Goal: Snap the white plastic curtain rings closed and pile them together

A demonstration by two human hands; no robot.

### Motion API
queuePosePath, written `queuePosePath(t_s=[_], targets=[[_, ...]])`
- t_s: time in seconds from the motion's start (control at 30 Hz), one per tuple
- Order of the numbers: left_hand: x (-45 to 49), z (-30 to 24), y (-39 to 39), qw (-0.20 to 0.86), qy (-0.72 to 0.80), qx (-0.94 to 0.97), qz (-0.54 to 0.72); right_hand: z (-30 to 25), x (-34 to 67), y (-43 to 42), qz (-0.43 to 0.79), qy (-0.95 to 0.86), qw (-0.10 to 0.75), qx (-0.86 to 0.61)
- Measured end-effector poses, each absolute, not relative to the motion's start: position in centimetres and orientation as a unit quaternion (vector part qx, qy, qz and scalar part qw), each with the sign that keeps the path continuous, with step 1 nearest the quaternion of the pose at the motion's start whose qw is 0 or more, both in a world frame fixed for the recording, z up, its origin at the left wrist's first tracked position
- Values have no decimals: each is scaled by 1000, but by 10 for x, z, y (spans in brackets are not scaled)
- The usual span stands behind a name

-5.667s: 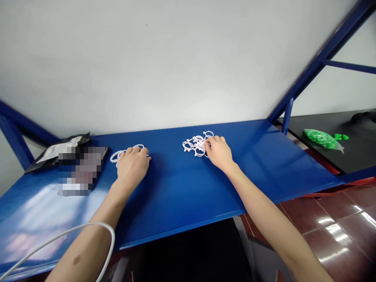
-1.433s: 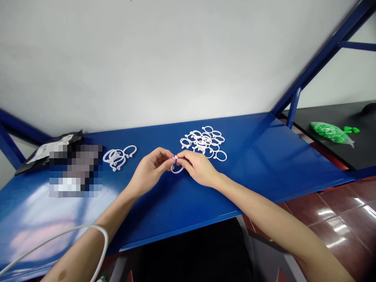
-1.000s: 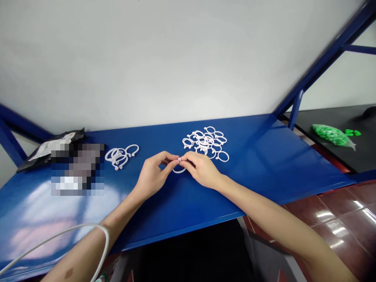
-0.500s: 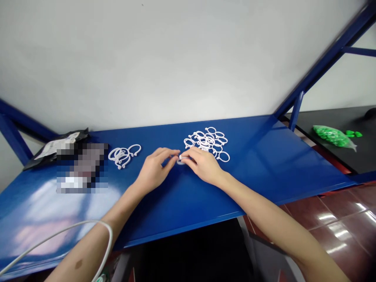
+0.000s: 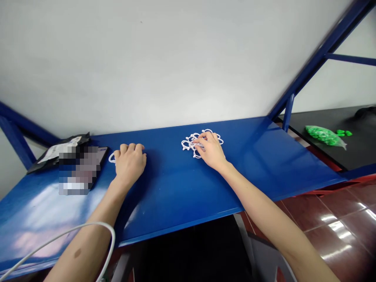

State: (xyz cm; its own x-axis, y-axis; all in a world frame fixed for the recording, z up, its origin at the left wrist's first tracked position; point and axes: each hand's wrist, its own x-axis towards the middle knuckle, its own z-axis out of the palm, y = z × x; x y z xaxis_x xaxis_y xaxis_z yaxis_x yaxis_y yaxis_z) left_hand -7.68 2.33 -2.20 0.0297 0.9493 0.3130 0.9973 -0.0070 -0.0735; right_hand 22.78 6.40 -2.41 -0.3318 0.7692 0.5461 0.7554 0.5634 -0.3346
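My left hand (image 5: 129, 163) is over the smaller group of white plastic rings (image 5: 111, 157) on the left of the blue table. Only the edge of one ring shows beside it. Its fingers curl down and away, so their tips and anything between them are hidden. At the larger pile of white rings (image 5: 188, 143), right of centre, my right hand (image 5: 210, 150) reaches in from the front. Thumb and forefinger are apart there, touching or just above the rings. These rings are thin loops with small knobs at their ends, and the hand covers part of the pile.
A black package with a white label (image 5: 58, 150) and a phone-like dark slab (image 5: 101, 156), partly blurred out, lie at the left. A white cable (image 5: 73, 228) crosses my left forearm. On a black table at right is a clear bag of green pieces (image 5: 323, 135). Blue frame bars (image 5: 289, 111) flank the table.
My hands, together at mid-table over a white ring, have parted. The left went left onto the smaller ring group; the right moved slightly up and right onto the larger pile.
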Motion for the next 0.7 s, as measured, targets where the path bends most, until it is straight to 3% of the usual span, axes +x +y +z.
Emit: queuePosePath(t_s=[0.13,0.3,0.4,0.53,0.7], targets=[[-82,-23,24,171,-711,-677,-81,-22,224,58,24,-821,336,-461],[-78,-19,25,118,-690,-705,-114,-13,214,42,27,-833,345,-432],[-60,-10,20,7,-636,-745,-200,-9,205,31,57,-848,340,-403],[-30,2,2,-252,-515,-772,-273,-6,197,19,152,-865,336,-340],[-14,3,-10,-360,-498,-707,-351,-6,193,14,282,-827,353,-334]])
